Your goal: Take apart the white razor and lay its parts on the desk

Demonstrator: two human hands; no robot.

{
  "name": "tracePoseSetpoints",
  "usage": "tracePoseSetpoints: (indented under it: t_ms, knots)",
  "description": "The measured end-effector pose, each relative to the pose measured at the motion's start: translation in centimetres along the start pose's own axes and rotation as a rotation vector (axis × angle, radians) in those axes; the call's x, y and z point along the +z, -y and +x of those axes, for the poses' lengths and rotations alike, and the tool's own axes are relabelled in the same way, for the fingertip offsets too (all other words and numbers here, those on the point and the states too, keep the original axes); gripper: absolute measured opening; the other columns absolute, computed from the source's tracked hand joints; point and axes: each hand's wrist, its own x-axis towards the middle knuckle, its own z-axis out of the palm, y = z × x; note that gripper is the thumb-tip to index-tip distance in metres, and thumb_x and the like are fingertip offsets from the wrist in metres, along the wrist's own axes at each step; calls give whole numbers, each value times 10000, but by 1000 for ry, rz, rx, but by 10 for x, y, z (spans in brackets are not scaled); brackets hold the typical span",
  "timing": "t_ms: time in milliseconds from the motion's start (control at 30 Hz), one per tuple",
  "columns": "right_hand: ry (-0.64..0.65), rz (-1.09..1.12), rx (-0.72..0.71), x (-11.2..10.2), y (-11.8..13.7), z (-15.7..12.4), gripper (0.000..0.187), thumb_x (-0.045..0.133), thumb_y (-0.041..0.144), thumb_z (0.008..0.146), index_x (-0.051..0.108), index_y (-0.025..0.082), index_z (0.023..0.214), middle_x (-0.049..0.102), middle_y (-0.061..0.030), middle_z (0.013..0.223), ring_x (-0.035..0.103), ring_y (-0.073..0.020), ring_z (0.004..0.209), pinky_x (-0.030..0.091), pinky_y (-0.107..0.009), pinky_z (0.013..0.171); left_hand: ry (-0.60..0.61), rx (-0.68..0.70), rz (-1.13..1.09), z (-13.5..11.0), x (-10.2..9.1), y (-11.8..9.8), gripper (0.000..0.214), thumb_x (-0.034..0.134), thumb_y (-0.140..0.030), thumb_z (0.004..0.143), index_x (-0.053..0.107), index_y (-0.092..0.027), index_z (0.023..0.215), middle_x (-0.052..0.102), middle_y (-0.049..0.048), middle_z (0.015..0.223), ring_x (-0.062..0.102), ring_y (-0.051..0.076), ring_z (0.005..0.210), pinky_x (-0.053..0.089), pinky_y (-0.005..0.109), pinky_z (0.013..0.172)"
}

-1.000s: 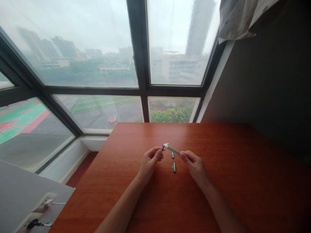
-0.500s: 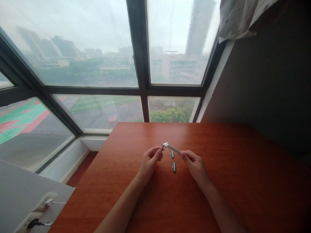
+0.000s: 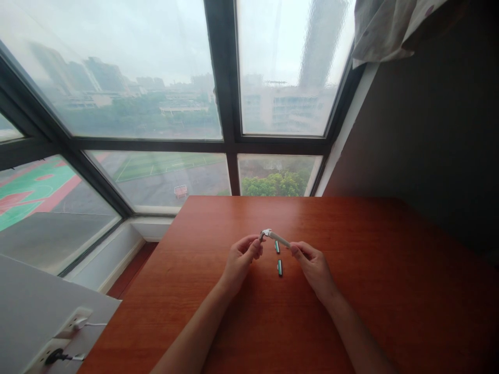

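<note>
A white razor handle [image 3: 277, 238] with a silvery head end is held above a red-brown wooden table [image 3: 390, 291]. My right hand [image 3: 314, 267] pinches the handle's lower end. My left hand [image 3: 239, 259] has its fingers curled at the head end, thumb and forefinger touching it. Two small green-and-dark razor cartridges lie on the table between my hands: one [image 3: 277, 246] just under the handle, the other [image 3: 279, 267] a little nearer to me.
A large window [image 3: 218, 104] with dark frames stands beyond the table's far edge. A dark wall [image 3: 429, 130] runs along the right. At lower left is a white surface with a power socket and plugs [image 3: 64, 337].
</note>
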Motion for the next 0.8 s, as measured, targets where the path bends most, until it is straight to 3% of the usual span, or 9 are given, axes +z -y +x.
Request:
tracePoseSetpoints:
  t_ms: [800]
  knots:
    - [-52,-53,-43,-1,1,0,333,569,479,843,706,176,823,611,-30,733,552,-181,716,431,-264,648,7,-6,21,0,1,-2,367,629,-460,797,690,-125,934,517,-6,598,418,106,568,322,223,541]
